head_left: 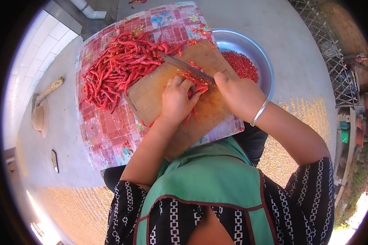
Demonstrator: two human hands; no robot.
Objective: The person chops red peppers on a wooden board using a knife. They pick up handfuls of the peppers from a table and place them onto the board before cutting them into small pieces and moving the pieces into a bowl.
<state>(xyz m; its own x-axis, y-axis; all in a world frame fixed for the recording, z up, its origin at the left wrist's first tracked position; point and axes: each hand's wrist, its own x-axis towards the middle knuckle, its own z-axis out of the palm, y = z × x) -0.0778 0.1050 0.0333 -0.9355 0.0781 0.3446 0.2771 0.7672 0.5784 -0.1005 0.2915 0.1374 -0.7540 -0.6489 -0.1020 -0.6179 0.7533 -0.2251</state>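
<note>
At the far left, a tan hat-like object (38, 118) lies on the grey floor beside a straw hand broom (49, 90), with a dark smartphone (54, 161) nearer the person and a yellow grain-like layer (76, 208) spread below it. Next comes a low table covered in a red-and-white patterned tablecloth (106, 141), bearing a large heap of whole red chilies (118, 67) on its left and far part. Just right of the heap, a wooden cutting board (145, 96) lies askew, its near end against the green apron (208, 183). On it, the left hand (178, 98), wearing a ring, has its fingers curled down over a bunch of red chilies (199, 88). Close by but apart, the right hand (241, 96), with a silver bangle (260, 112) at its wrist, is clamped around the handle of a long-bladed knife (188, 67), whose tip points toward the heap; whether the edge touches the board cannot be told. Beyond the board's right side, a metal basin (267, 61) holds chopped red chilies (241, 65). A lattice fence (326, 45) stands at the far right.
</note>
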